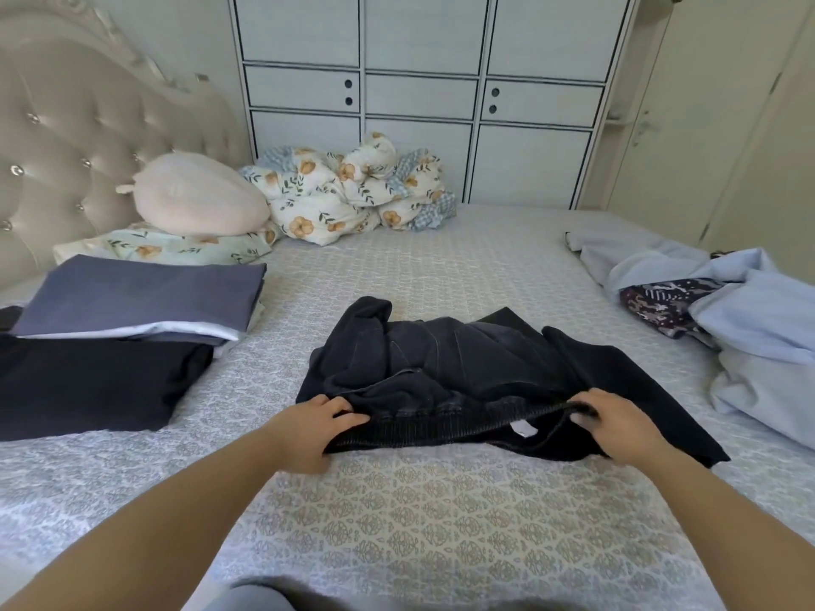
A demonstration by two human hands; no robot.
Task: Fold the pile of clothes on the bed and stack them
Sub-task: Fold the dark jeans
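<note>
A crumpled black garment [463, 363] with a ribbed waistband lies in the middle of the bed [441, 500]. My left hand [315, 427] grips the waistband's left end, and my right hand [617, 427] grips its right end, where a small white label shows. A stack of folded clothes [132, 302], blue-grey on top and black below, rests at the left. At the right edge lies an unfolded pile [727, 310] of pale blue fabric and a dark patterned piece.
A bunched floral quilt [353, 191], a pink cushion [198, 196] and a floral pillow sit near the tufted headboard [66, 125]. White wardrobe doors [419, 81] stand behind the bed. A door is at the far right.
</note>
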